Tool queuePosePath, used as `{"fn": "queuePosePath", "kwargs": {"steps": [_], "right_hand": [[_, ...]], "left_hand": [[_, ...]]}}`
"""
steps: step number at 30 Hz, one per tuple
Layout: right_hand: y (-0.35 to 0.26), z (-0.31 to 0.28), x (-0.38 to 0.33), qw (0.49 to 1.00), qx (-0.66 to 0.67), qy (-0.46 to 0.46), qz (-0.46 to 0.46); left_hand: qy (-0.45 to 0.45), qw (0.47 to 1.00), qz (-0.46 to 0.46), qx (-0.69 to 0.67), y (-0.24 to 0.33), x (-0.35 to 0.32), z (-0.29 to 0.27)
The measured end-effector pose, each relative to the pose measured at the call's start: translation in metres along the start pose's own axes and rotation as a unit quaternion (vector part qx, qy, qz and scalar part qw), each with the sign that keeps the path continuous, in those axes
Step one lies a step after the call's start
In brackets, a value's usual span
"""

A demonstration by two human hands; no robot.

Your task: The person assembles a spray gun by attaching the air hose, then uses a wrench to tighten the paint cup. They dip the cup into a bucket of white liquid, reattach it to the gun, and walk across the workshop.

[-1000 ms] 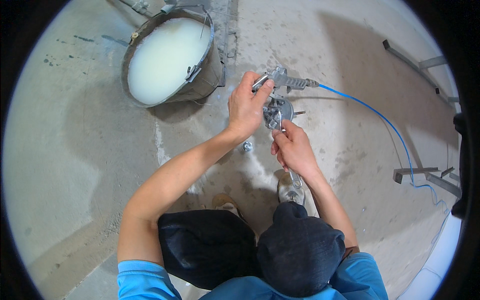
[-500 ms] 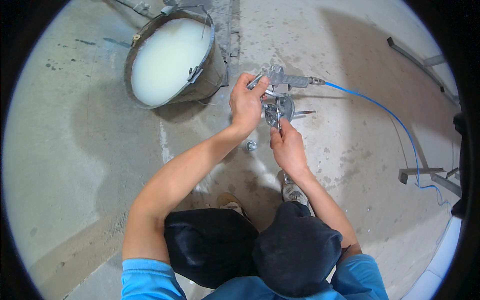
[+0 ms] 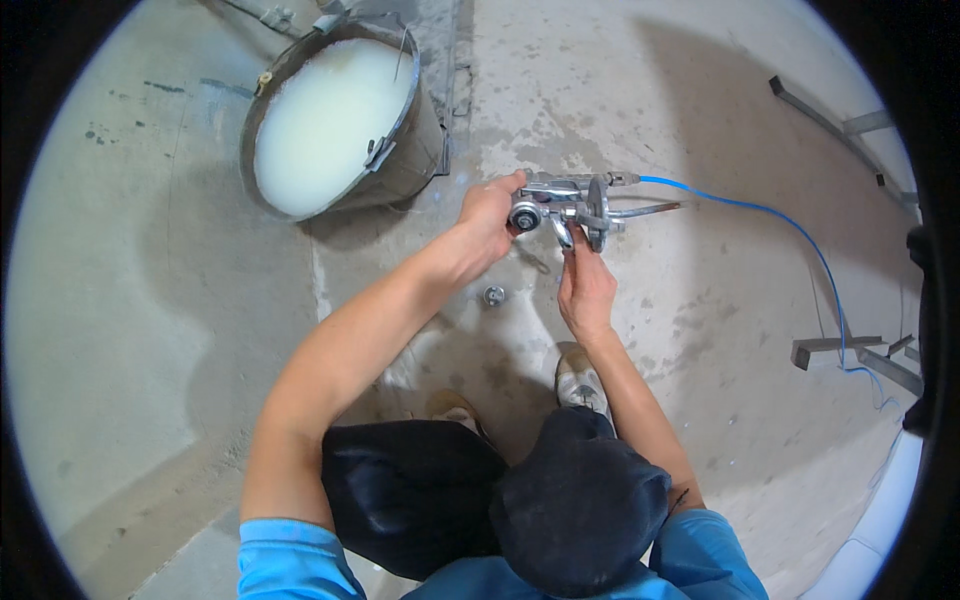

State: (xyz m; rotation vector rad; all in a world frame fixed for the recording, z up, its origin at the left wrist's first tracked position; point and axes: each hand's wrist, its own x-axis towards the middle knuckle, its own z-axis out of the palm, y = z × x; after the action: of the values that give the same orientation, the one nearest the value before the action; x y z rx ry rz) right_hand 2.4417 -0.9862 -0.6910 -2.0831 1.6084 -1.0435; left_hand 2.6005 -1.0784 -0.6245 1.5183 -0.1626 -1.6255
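A metal spray gun point(image 3: 555, 190) is held above the floor, its front end toward my left. My left hand point(image 3: 488, 215) is closed around that front end, beside a round dark-centred nozzle. Under the gun sits a round metal cup lid point(image 3: 597, 212), seen edge-on, with a thin pickup tube point(image 3: 645, 211) sticking out to the right. My right hand point(image 3: 586, 285) pinches a curved chrome piece point(image 3: 563, 236) of the gun next to the lid; its fingertips are partly hidden. On the concrete below lies a small round metal part point(image 3: 494, 296), touched by neither hand.
A dark bucket point(image 3: 425, 150) of cloudy whitish liquid point(image 3: 325, 125) stands at the far left. From the gun's rear a blue air hose point(image 3: 755, 205) curves across the floor to the right. Metal frame pieces point(image 3: 835, 352) lie at right. My shoes point(image 3: 580, 380) are near the small part.
The gun has been turned over, so the nozzle, lid edge and tube now face differently. Both hands turned with it, the right keeping close to the lid. The small floor part stays put.
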Motion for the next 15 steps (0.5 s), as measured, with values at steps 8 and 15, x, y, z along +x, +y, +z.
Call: {"fn": "queuePosePath", "kwargs": {"steps": [8,15], "right_hand": [[0.052,-0.019,-0.074,0.986,-0.001,-0.134,0.097],[0.045,-0.098,0.004,0.984,0.106,-0.006,0.145]], "left_hand": [[-0.055,0.995,0.079,0.038,0.011,0.010,-0.014],[-0.173,0.935,0.225,0.211,0.019,-0.005,-0.009]]}}
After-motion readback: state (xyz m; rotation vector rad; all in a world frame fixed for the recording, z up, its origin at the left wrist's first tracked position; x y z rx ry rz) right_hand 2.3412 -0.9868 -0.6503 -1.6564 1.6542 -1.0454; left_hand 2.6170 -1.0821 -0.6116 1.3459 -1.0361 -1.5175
